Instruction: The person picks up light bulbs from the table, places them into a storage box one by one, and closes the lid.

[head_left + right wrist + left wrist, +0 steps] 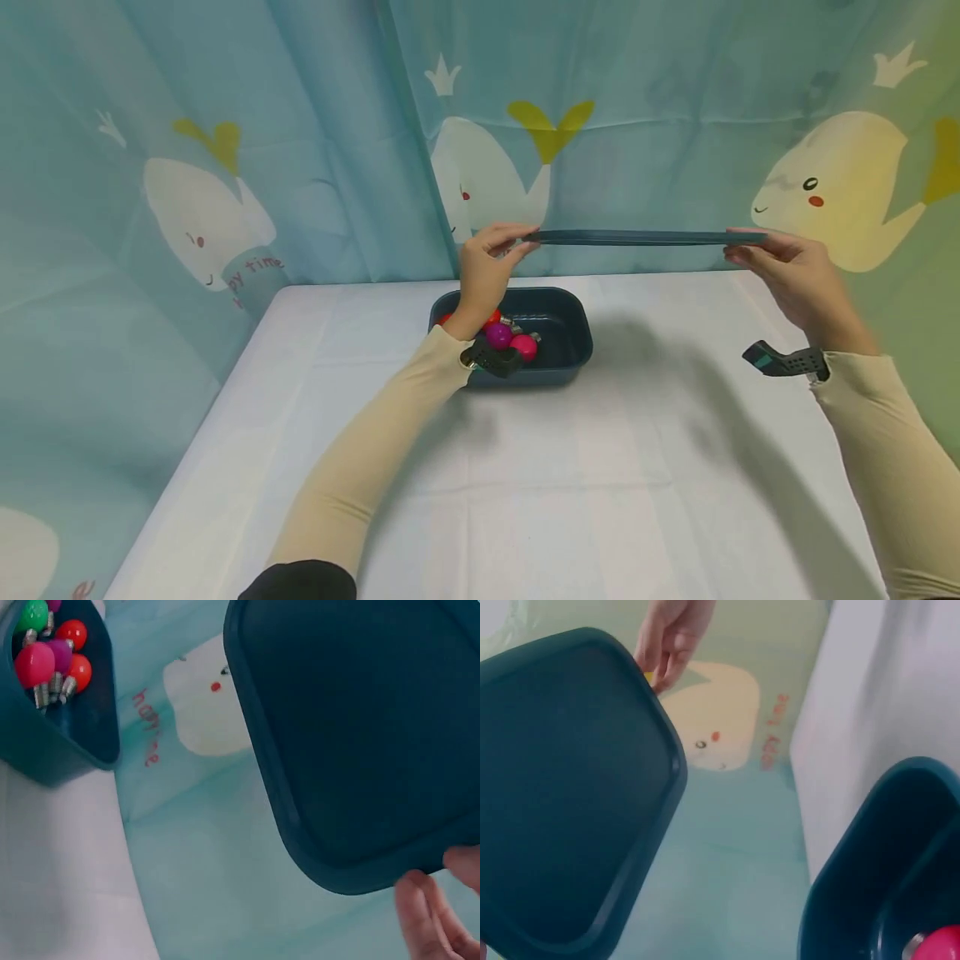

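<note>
A flat dark teal lid point(633, 238) is held up edge-on above the table. My left hand point(486, 271) pinches its left end between thumb and fingers, and my right hand point(802, 283) pinches the right end. The wrist views show the lid's broad face point(570, 780) with rounded corners and a raised rim. Below and behind my left forearm stands a matching dark teal box point(558, 377), its top uncovered. Small coloured bulbs point(36, 664) with metal screw bases lie inside: red, pink, purple and green. My left wrist hides part of the box and bulbs.
A white cloth covers the table point(555, 500), and the box stands near its back edge. Behind hangs a blue-green curtain point(337, 108) printed with whales. Shadows of the arms fall on the cloth. Each wrist wears a dark strap point(787, 360).
</note>
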A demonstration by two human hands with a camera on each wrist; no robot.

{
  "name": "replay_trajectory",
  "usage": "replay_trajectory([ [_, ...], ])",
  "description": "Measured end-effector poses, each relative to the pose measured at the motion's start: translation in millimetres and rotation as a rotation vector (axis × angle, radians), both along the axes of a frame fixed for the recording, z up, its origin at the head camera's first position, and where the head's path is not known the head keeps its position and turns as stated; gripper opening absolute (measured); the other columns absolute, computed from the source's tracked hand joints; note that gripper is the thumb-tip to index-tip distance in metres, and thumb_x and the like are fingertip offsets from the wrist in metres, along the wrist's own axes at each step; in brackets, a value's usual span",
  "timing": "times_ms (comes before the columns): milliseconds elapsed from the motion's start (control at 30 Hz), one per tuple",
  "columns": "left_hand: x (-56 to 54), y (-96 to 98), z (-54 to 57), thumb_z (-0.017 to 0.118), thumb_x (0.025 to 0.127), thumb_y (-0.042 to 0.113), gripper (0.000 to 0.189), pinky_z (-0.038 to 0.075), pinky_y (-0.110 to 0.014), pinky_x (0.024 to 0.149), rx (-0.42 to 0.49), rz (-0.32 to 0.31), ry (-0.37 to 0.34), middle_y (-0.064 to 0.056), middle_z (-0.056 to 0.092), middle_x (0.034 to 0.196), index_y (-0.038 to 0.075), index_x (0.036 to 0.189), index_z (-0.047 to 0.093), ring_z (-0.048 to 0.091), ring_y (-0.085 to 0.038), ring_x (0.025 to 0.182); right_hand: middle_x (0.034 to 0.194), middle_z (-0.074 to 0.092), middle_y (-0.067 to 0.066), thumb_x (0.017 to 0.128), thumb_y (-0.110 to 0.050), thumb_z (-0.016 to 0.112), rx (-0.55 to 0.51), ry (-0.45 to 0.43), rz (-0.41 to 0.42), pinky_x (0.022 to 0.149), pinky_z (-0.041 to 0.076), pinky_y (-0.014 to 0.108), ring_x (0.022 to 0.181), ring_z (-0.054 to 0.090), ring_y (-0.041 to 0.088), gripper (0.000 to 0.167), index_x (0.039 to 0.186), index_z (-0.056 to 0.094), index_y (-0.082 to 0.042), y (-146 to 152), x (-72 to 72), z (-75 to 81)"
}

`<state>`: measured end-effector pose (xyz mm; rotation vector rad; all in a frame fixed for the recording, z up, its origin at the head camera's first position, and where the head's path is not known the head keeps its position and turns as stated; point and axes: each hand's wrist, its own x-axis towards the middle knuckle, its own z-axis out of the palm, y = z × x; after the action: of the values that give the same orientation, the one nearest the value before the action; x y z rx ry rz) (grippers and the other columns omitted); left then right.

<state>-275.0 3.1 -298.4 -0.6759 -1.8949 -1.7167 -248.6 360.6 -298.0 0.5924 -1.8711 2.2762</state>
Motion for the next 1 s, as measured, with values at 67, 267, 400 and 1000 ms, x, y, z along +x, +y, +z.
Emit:
replay_trajectory([
  [67,-6.6,-5.7,-4.6,0.068,0.081,-0.003,0.023,0.054,-0.042,0.090,0.022,0.010,-0.010,-0.024,0.067,0.103,-0.007,0.103,0.070,0.064,-0.032,0.094,0.089,0.073,0.004,0.089,0.010,0.052,0.015,0.030,-0.049,0.079,0.054,0.014,0.083,0.069,0.010,0.024,0.102,0.070,0.002,-7.9,-3.3,-1.1],
  [267,-10.4,-23.9,-5.0,0.071,0.081,0.007,0.024,0.053,-0.019,0.075,0.001,0.123,-0.029,-0.016,0.071,0.102,0.001,0.104,0.072,0.065,-0.024,0.091,0.080,0.073,0.004,0.087,0.012,0.053,-0.039,0.076,-0.142,0.071,0.056,0.017,0.074,0.069,0.011,0.023,0.092,0.072,0.001,-32.9,-14.2,-2.4],
  [400,-11.6,-36.6,-4.6,0.072,0.081,0.011,0.027,0.049,-0.016,0.077,-0.004,0.169,-0.062,-0.015,0.072,0.101,0.004,0.107,0.071,0.066,-0.023,0.087,0.080,0.073,-0.002,0.085,0.003,0.062,0.015,0.039,-0.232,0.068,0.055,0.014,0.070,0.068,0.008,0.018,0.093,0.074,-0.007,-48.5,-19.4,-2.4],
  [1000,-10.8,-88.4,-27.9,0.068,0.085,0.010,0.030,0.058,-0.024,0.070,0.052,0.156,-0.462,-0.023,0.067,0.109,0.000,0.113,0.067,0.063,0.003,0.069,0.070,0.062,-0.022,0.092,-0.020,0.058,0.527,-0.168,-0.329,0.064,0.055,0.013,0.067,0.061,-0.005,0.043,0.119,0.057,0.014,-99.3,-34.8,-22.5],
])
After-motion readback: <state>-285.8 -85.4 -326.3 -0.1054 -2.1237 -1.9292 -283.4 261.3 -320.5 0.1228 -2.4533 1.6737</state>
